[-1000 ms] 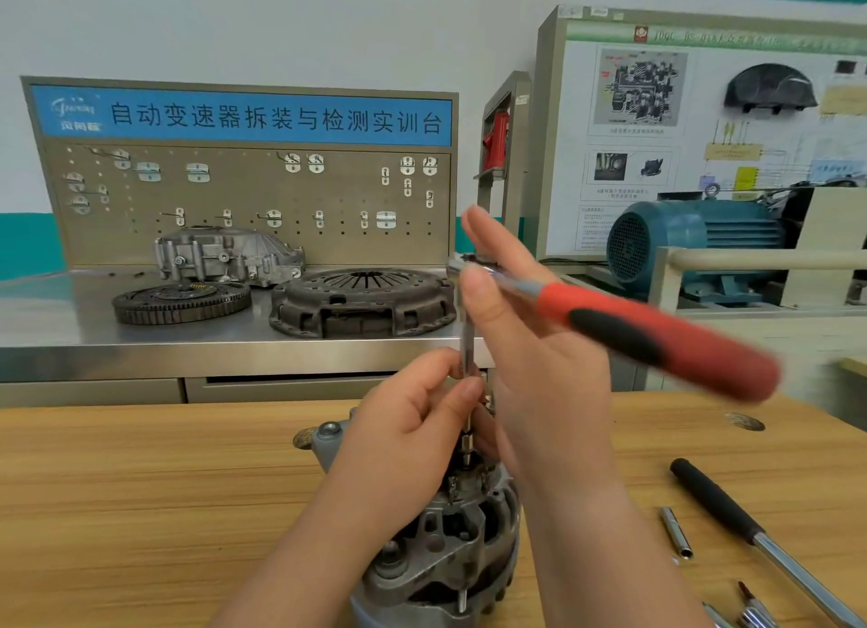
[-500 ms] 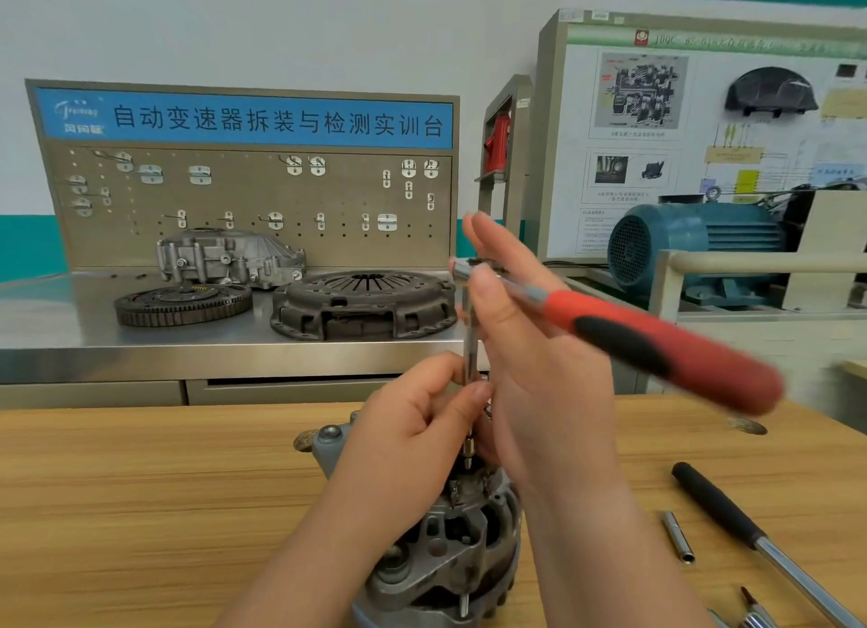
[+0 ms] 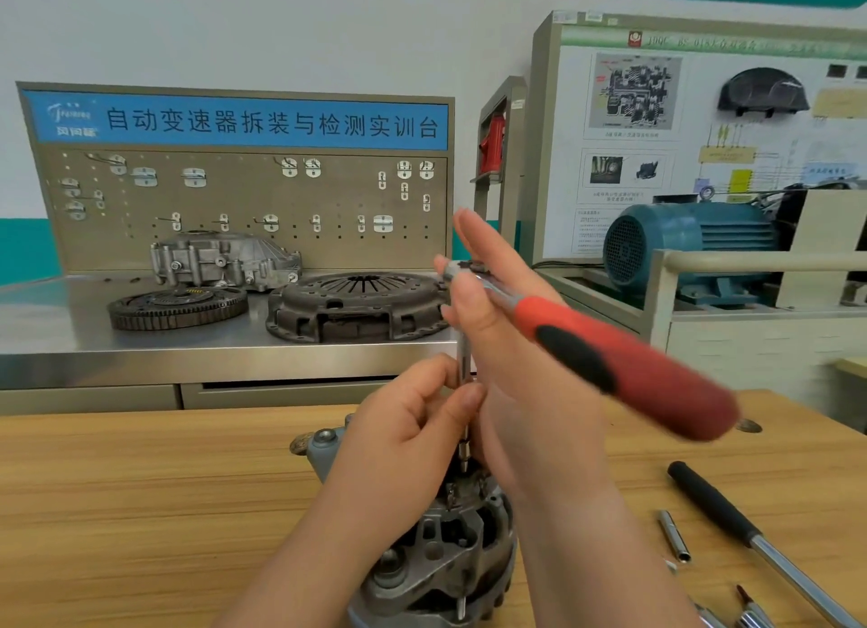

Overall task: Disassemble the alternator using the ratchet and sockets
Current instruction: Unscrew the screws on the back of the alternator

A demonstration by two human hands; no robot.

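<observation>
The grey alternator [image 3: 436, 557] stands on the wooden table [image 3: 140, 510] at the bottom centre. A ratchet with a red and black handle [image 3: 624, 365] points right, and its thin steel extension [image 3: 463, 360] runs straight down onto the alternator's top. My left hand [image 3: 413, 421] pinches the lower part of that extension between thumb and fingers. My right hand [image 3: 497, 346] is at the ratchet's head, thumb and fingers around the neck, two fingers stretched upward. The socket tip is partly hidden by my hands.
To the right on the table lie a black-handled bar [image 3: 732, 524], a small steel socket piece [image 3: 673, 540] and more tool tips [image 3: 750, 613]. Behind stands a steel bench with a clutch cover [image 3: 356, 304], a flywheel ring [image 3: 178, 306] and a housing [image 3: 220, 259]. A blue motor [image 3: 685, 247] is at right.
Almost nothing differs. Both hands keep their hold and the ratchet handle stays pointing right, slightly blurred from small motion.
</observation>
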